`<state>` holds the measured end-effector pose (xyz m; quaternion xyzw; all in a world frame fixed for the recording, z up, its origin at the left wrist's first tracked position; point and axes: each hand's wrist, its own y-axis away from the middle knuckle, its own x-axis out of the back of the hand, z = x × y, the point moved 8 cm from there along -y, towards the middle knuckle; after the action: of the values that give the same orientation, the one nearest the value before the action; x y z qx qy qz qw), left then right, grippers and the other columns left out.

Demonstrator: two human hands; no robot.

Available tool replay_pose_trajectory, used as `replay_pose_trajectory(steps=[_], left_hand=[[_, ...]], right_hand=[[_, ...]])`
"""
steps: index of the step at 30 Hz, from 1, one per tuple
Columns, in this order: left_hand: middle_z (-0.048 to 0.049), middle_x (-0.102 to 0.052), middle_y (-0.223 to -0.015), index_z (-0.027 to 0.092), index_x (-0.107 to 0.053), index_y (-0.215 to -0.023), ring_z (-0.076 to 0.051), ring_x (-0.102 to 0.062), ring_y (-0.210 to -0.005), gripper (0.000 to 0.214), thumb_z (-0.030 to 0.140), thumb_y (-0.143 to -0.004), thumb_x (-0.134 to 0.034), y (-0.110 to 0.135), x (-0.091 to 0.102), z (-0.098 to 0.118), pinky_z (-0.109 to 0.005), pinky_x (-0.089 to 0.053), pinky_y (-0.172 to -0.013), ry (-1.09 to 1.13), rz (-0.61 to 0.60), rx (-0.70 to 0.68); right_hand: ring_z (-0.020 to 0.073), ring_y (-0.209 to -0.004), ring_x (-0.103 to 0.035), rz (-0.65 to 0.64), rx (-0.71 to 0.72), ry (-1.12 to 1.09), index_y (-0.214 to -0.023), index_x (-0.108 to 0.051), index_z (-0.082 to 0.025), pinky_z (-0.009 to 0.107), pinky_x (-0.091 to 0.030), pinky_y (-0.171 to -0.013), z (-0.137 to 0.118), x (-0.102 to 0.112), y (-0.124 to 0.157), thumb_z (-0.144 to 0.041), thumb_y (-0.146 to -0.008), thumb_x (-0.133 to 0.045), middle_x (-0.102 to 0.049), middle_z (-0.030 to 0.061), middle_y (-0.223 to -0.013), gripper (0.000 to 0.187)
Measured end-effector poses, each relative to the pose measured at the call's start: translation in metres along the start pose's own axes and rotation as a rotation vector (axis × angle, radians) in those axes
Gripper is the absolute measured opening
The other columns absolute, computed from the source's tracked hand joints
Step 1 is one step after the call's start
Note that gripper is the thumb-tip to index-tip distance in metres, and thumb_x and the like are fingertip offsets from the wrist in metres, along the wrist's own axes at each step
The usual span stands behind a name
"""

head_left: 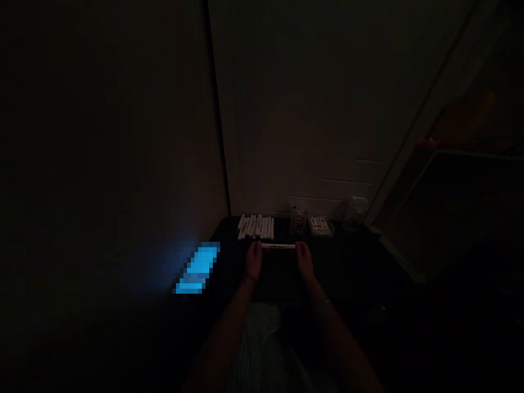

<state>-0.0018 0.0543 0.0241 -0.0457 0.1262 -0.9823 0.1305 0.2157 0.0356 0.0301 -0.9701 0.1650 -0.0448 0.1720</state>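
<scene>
1 white marker (279, 246) | left hand (254, 261), right hand (305, 263): grip clamped on its ends | print too dim

A blurred blue panel (198, 268) glows at left — beyond the dark table (347, 262), a dim wall (307, 109) stands.

Dimly lit wall (286, 120), black table (347, 259)

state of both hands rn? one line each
Left hand: closed, holding the left end of a slim white cylindrical marker.
Right hand: closed, holding the marker's right end.
</scene>
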Motion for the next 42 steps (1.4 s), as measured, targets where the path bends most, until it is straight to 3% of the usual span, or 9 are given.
replay_pose_trajectory(steps=[5,9,21,29,36,42], left_hand=[[0.0031,-0.043,-0.052,0.017,-0.048,-0.062,-0.007,-0.039,-0.049,0.041,0.054,-0.076,-0.037,0.001,0.0,0.004,-0.02,-0.032,-0.05,0.012,-0.026,-0.023],[0.0033,-0.042,-0.051,0.017,-0.045,-0.06,-0.007,-0.037,-0.049,0.042,0.055,-0.075,-0.038,0.003,0.001,0.007,-0.02,-0.031,-0.048,0.006,-0.017,-0.013],[0.0027,-0.048,-0.059,0.018,-0.053,-0.077,-0.01,-0.045,-0.058,0.035,0.048,-0.077,-0.037,0.0,0.001,0.003,-0.021,-0.035,-0.059,-0.102,0.005,-0.101],[0.0018,-0.05,-0.063,0.018,-0.053,-0.086,-0.011,-0.047,-0.061,0.033,0.044,-0.079,-0.035,0.0,0.001,0.0,-0.023,-0.037,-0.061,-0.144,0.003,-0.102],[0.0018,-0.048,-0.061,0.017,-0.054,-0.08,-0.01,-0.045,-0.057,0.033,0.045,-0.079,-0.036,-0.002,0.0,-0.004,-0.021,-0.035,-0.057,-0.137,-0.006,-0.071],[-0.0016,-0.055,-0.07,0.015,-0.056,-0.081,-0.012,-0.048,-0.065,0.038,0.048,-0.077,-0.037,-0.002,0.0,-0.005,-0.022,-0.037,-0.061,-0.102,0.011,-0.046]], right_hand=[[0.0098,-0.054,-0.042,0.013,-0.025,0.049,-0.064,-0.049,-0.019,0.02,-0.034,-0.053,-0.001,0.003,0.002,-0.052,-0.078,-0.037,-0.046,-0.0033,-0.055,0.037],[0.0087,-0.051,-0.038,0.021,-0.032,0.04,-0.06,-0.045,-0.019,0.019,-0.031,-0.05,0.001,0.004,0.003,-0.052,-0.077,-0.038,-0.042,-0.0042,-0.053,0.039],[0.0137,-0.071,-0.049,0.003,0.018,0.034,-0.088,-0.054,-0.02,0.023,-0.038,-0.066,0.003,0.001,0.001,-0.045,-0.078,-0.04,-0.056,0.0006,-0.076,0.031],[0.0141,-0.073,-0.05,-0.015,0.012,0.007,-0.09,-0.054,-0.02,0.024,-0.039,-0.068,0.001,0.0,0.001,-0.043,-0.077,-0.043,-0.057,0.0008,-0.08,0.029],[0.0143,-0.073,-0.051,-0.021,-0.021,-0.045,-0.09,-0.054,-0.02,0.024,-0.04,-0.067,0.005,-0.001,0.0,-0.043,-0.076,-0.043,-0.057,0.0014,-0.079,0.03],[0.015,-0.078,-0.051,-0.021,-0.01,-0.026,-0.088,-0.055,-0.019,0.024,-0.039,-0.069,0.008,-0.002,-0.002,-0.045,-0.076,-0.044,-0.058,0.0013,-0.082,0.03]])
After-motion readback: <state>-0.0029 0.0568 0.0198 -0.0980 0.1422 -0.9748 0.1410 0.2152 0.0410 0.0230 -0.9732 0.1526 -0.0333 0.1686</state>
